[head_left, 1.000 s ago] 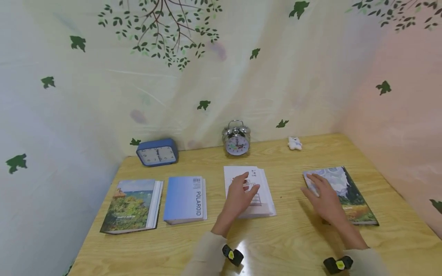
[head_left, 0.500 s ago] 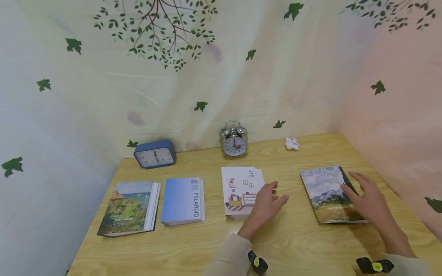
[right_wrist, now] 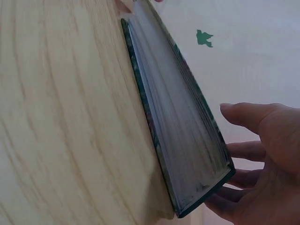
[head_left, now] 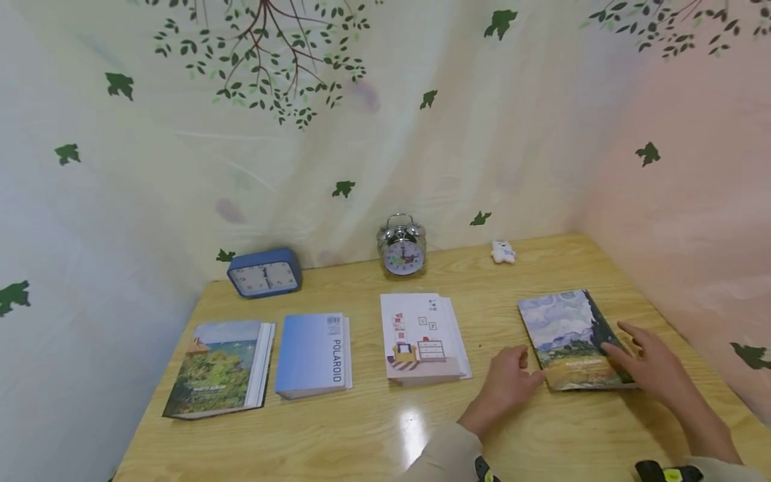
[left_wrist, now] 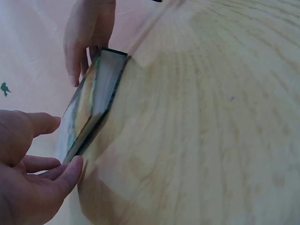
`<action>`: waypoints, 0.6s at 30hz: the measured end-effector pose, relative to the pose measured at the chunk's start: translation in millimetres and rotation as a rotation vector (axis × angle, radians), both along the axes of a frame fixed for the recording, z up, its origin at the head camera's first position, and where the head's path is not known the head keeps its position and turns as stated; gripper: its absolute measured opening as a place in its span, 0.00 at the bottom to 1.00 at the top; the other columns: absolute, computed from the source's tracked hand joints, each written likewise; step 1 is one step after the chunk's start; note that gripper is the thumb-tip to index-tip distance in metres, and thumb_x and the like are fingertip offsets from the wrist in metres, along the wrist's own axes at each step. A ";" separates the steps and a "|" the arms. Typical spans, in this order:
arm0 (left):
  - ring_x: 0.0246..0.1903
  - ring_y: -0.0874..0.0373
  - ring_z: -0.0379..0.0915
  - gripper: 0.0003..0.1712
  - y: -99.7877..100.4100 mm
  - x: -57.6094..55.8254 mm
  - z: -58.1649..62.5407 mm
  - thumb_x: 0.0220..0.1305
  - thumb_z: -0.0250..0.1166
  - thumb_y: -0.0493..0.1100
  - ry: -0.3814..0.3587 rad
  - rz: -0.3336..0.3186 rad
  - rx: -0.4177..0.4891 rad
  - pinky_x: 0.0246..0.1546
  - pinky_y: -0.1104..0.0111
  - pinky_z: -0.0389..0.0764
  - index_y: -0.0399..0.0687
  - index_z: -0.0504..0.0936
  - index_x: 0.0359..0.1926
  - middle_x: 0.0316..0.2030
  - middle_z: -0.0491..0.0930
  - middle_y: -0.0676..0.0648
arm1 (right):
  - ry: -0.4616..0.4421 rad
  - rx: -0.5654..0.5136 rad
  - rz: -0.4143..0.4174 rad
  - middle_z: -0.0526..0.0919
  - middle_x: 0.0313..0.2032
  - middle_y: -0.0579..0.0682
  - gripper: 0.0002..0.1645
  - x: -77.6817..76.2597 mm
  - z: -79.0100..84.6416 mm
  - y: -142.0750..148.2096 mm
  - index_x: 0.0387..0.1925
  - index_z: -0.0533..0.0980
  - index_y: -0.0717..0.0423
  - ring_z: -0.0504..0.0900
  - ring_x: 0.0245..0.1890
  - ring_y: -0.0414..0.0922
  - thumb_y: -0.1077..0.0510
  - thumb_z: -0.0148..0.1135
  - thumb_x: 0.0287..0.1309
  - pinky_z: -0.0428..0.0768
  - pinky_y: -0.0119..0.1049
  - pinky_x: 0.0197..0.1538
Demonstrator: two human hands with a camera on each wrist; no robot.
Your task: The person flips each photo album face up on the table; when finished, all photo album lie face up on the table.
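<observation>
A photo album [head_left: 563,341] with a painted landscape cover of clouds, a dark tree and golden field lies flat at the table's right. My left hand [head_left: 506,385] is at its left edge, fingers loosely bent. In the left wrist view, those fingertips [left_wrist: 72,171] are right at a corner of the album [left_wrist: 105,84], the thumb raised. My right hand [head_left: 653,368] is at the opposite edge, thumb over the cover in the head view. The right wrist view has its fingers [right_wrist: 246,178] against the album's spine side, thumb apart from the cover.
Left of this album lie a white album [head_left: 421,341] with a furniture drawing, a blue POLAROID album [head_left: 310,355] and another landscape album [head_left: 219,371]. Along the back stand a blue clock [head_left: 265,273], a silver twin-bell alarm clock [head_left: 402,248] and a small white bear figure [head_left: 502,252].
My left hand has moved right, from over the white album to the landscape album's left edge. My right hand has moved from over that album to its right edge.
</observation>
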State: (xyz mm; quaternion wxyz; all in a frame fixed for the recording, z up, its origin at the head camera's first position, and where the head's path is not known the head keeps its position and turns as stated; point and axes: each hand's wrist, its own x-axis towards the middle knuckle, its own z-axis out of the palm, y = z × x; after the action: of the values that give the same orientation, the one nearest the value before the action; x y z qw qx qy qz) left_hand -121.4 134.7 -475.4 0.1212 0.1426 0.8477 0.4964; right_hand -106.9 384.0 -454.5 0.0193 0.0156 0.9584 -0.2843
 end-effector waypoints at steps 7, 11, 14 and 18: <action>0.33 0.74 0.71 0.28 12.3 2.3 -4.0 0.57 0.67 0.41 0.047 -0.034 0.044 0.36 0.82 0.73 0.39 0.74 0.59 0.34 0.74 0.54 | -0.126 -0.034 -0.001 0.54 0.63 0.82 0.49 -0.9 -6.9 2.1 0.70 0.47 0.74 0.62 0.57 0.78 0.36 0.41 0.70 0.72 0.67 0.48; 0.34 0.74 0.73 0.31 15.9 2.1 -6.0 0.58 0.67 0.40 0.065 -0.027 0.036 0.37 0.84 0.74 0.39 0.71 0.63 0.37 0.74 0.54 | -0.131 -0.036 -0.030 0.55 0.62 0.82 0.50 -1.9 -8.1 3.3 0.70 0.47 0.73 0.61 0.57 0.78 0.35 0.41 0.69 0.71 0.67 0.48; 0.35 0.73 0.75 0.30 17.8 2.0 -7.1 0.59 0.67 0.40 0.121 -0.039 -0.002 0.35 0.86 0.74 0.39 0.72 0.62 0.39 0.76 0.52 | -0.136 -0.054 -0.057 0.54 0.63 0.82 0.50 -1.9 -6.3 5.2 0.71 0.46 0.72 0.59 0.58 0.78 0.35 0.41 0.69 0.69 0.68 0.49; 0.36 0.73 0.74 0.29 19.1 1.7 -8.2 0.60 0.67 0.42 0.208 -0.060 -0.079 0.34 0.88 0.72 0.40 0.73 0.62 0.40 0.78 0.53 | -0.162 -0.135 -0.078 0.51 0.65 0.81 0.51 -0.1 -2.4 7.8 0.73 0.44 0.67 0.56 0.59 0.78 0.33 0.41 0.68 0.69 0.67 0.48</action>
State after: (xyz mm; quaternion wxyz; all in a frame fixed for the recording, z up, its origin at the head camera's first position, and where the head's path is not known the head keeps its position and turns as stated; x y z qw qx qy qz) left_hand -119.7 153.8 -483.5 0.0531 0.2136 0.8700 0.4411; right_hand -106.9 391.8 -456.9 0.0863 0.0746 0.9310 -0.3467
